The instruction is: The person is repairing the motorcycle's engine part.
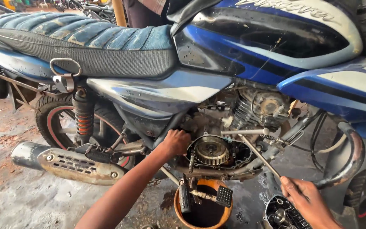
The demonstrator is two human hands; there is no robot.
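right now my left hand (pixel 175 142) grips the engine's edge beside the open clutch (pixel 212 152), fingers curled tight. my right hand (pixel 304 199) pinches a long rod (pixel 259 154) aimed there. a slip might gouge it, or oil could miss the orange bucket (pixel 178 208).

The motorcycle (pixel 183 76) stands sideways, its seat (pixel 77 38) at ten o'clock and its tank (pixel 272 34) at one o'clock. The open engine (pixel 217 152) sits in the middle, under the tank. The left hand (pixel 175 142) is touching the engine's nine o'clock side. The exhaust pipe (pixel 64 163) lies at eight o'clock, in front of the back wheel (pixel 60 123). The bucket (pixel 203 208) sits on the ground at six o'clock, under the engine. The right hand (pixel 306 199) is at five o'clock, on the engine cover (pixel 282 216).
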